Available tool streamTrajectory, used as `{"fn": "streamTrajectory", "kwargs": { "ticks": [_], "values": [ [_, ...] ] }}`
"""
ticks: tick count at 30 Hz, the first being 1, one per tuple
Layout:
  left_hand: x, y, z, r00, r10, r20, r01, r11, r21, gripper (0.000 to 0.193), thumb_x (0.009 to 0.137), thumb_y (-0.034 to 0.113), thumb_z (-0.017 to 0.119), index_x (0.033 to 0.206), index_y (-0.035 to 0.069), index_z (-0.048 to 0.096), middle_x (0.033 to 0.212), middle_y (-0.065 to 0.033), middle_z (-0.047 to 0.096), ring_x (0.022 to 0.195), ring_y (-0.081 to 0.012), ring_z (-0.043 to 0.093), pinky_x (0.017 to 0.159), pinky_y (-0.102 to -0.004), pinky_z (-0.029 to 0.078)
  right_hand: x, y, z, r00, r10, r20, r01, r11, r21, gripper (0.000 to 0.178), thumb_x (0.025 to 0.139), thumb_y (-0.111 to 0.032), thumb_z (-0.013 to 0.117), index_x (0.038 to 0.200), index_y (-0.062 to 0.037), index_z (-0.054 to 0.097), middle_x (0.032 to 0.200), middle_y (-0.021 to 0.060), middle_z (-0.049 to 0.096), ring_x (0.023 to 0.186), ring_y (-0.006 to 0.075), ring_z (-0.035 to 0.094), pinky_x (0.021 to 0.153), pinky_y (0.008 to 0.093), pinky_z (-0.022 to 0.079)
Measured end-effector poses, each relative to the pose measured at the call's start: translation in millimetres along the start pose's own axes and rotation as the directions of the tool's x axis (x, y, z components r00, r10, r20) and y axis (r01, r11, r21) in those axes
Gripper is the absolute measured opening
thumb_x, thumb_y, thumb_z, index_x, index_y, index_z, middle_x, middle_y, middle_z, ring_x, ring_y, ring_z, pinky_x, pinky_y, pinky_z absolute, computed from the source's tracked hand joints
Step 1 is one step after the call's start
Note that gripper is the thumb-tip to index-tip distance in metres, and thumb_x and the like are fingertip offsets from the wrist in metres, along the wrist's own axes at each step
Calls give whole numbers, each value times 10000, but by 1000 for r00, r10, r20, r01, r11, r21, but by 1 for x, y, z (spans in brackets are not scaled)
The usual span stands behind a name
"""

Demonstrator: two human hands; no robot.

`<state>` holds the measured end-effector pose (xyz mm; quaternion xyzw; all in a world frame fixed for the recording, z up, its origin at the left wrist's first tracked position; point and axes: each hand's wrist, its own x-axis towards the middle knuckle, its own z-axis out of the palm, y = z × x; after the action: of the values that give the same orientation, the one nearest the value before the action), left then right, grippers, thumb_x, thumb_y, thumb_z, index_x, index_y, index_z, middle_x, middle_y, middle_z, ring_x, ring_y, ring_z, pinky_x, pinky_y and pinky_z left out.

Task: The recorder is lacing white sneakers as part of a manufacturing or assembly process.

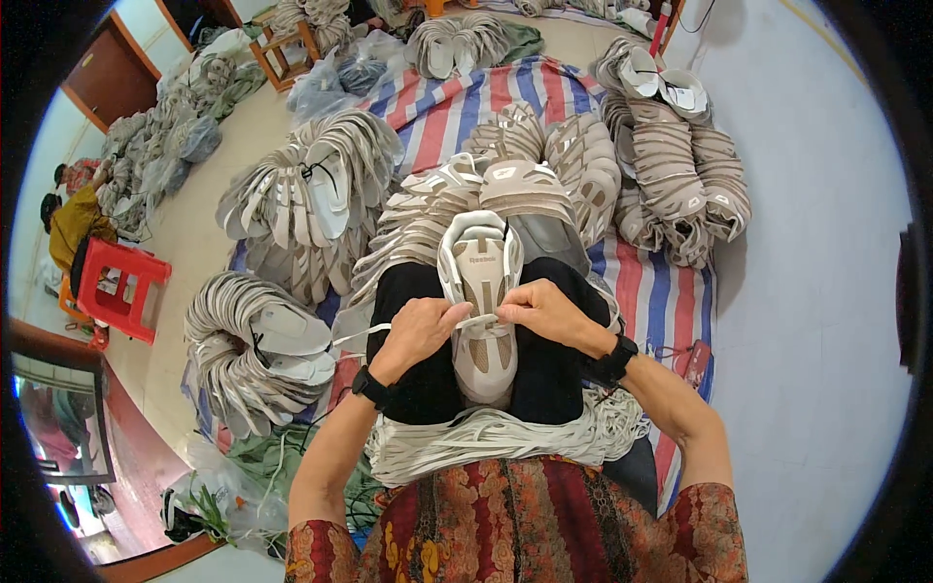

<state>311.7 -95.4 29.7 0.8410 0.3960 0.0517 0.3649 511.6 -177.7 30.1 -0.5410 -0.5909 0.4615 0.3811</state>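
Observation:
A beige and white shoe upper (483,361) rests between my thighs, its toe toward me. Across its lower eyelets runs a pale shoelace (476,321), with a loose end trailing off to the left past my wrist. My left hand (418,335) is closed on the lace at the upper's left edge, thumb pointing inward. On the other side my right hand (549,313) pinches the lace between thumb and forefinger. A thick bundle of pale laces (496,439) lies across my lap, close to my waist.
Curved stacks of shoe uppers (258,355) stand to the left, ahead, and at the right (671,160) on a striped tarp (437,117). A red plastic stool (121,287) is at far left, beside a person in yellow (76,228). A white wall (816,291) borders the right side.

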Motion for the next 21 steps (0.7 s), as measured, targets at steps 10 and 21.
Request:
{"fn": "streamTrajectory", "kwargs": {
  "ticks": [10,21],
  "values": [
    [-6,-19,0,1000,7,-28,-13,979,-204,241,765,213,617,709,-21,599,540,-107,522,484,-149,477,474,-310,388,-3,10,-2,971,239,-23,-227,946,229,209,799,-163,572,690,8,622,592,-25,527,556,55,437,506,220,344],
    [-84,-88,-88,997,14,75,-2,986,-164,171,823,146,578,824,-25,587,625,-43,529,595,-118,475,550,-252,389,-75,-16,-148,983,60,173,23,897,-441,222,825,-194,552,740,11,563,590,73,521,541,128,477,519,286,401]
  ]
}}
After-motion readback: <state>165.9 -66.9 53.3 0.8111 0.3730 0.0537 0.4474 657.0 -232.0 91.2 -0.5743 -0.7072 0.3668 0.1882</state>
